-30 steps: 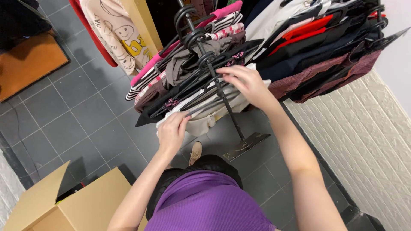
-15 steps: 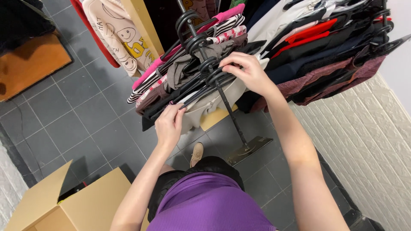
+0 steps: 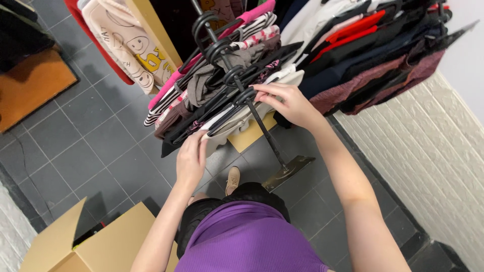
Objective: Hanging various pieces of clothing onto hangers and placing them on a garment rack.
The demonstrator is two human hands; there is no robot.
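We stand at the clothes rail (image 3: 262, 123). Our left hand (image 3: 191, 160) grips the cream garment's (image 3: 237, 118) lower edge; our right hand (image 3: 285, 103) pinches its black hanger (image 3: 229, 113) near the hook. The garment hangs at the front of the row, seemingly not fully seated. Whether the hook sits on the rail is hidden. An open cardboard box (image 3: 101, 242) sits low left.

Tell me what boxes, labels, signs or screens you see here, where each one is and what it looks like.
Cardboard box: on the grey tiled floor at lower left, beside the person; plain tan, rectangular, one flap raised, something dark inside.
Printed garment: hanging at upper left of the clothes rack; cream fabric with cartoon faces in black and yellow.
No labels, signs or screens are visible.
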